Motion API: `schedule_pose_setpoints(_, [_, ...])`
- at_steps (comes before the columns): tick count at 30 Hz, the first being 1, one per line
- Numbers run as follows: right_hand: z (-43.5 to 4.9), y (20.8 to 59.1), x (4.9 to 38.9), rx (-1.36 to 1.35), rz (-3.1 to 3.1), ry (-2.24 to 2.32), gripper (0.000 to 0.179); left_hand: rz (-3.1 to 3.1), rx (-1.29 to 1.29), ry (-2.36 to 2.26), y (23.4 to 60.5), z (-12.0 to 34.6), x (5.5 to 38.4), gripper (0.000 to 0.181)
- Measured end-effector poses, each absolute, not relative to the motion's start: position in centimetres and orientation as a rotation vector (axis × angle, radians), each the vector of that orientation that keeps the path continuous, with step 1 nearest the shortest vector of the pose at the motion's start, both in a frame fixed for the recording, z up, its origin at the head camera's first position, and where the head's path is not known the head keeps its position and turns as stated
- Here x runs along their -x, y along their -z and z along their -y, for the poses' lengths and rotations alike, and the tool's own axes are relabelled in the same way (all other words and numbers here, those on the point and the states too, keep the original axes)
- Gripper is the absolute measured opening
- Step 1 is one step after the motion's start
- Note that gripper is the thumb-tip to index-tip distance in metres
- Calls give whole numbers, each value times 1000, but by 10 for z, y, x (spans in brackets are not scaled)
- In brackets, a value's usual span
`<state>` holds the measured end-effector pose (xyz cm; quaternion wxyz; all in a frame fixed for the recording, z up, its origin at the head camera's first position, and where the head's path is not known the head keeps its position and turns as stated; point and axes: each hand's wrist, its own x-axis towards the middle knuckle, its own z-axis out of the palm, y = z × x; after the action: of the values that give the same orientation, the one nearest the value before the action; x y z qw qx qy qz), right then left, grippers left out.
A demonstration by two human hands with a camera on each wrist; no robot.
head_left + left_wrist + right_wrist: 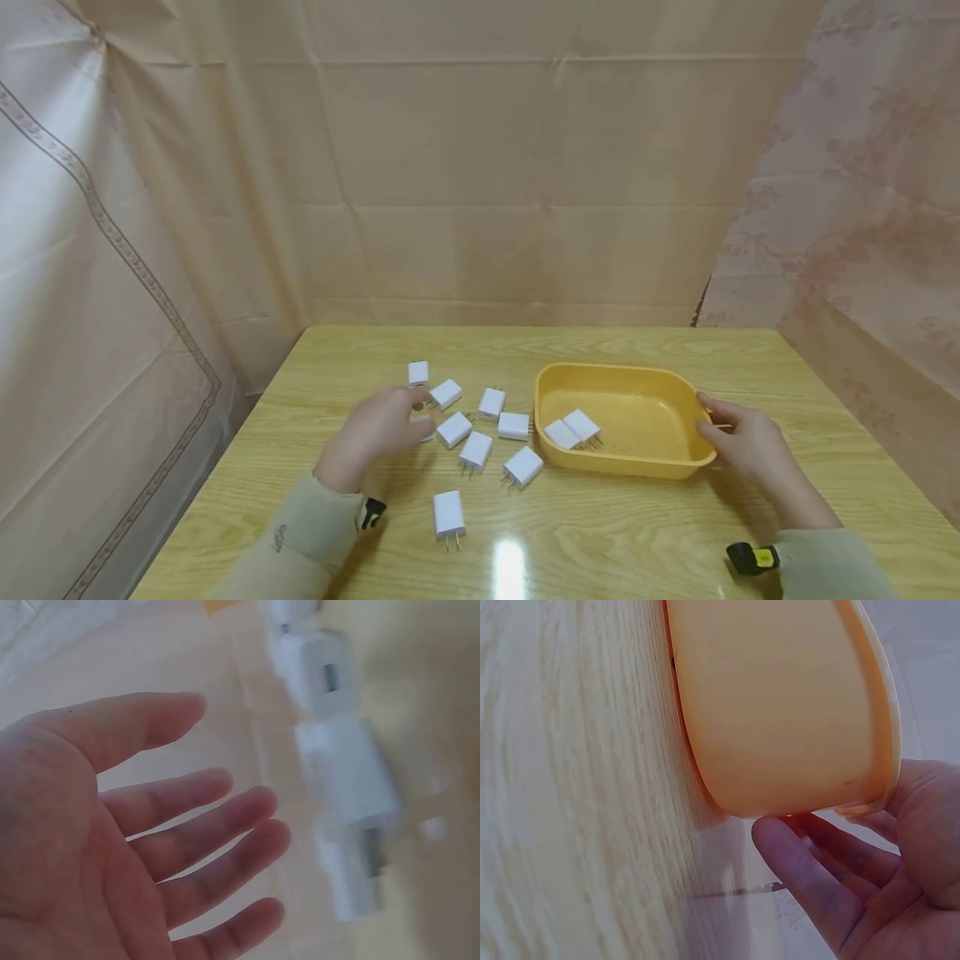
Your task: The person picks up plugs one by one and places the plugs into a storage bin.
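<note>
Over the left side of a loose group of white plug adapters, my left hand (380,429) hovers with thumb and fingers apart and nothing between them. The left wrist view shows its open palm (112,840) beside blurred adapters (349,769). One adapter (447,393) lies just past its fingertips, and another is partly hidden by the hand. My right hand (752,442) holds the right end of a yellow plastic basin (622,469) by its rim. Two adapters (582,425) lie side by side inside the basin. In the right wrist view, fingers touch the basin's outer wall (780,712).
Several more adapters are scattered left of the basin, among them one (523,467) near its front corner. A single adapter (449,514) lies closer to the front, prongs toward me. The wood-grain table (600,533) is backed by a beige cloth (510,167).
</note>
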<state>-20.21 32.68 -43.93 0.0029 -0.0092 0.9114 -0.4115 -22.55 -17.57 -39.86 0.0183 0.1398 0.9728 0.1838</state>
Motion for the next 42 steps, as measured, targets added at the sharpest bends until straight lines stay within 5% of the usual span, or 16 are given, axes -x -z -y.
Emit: schedule_pose_setpoints(42, [-327,439,202,31,-2867,1269,59,-3076,-532,-317,429,181,234,15])
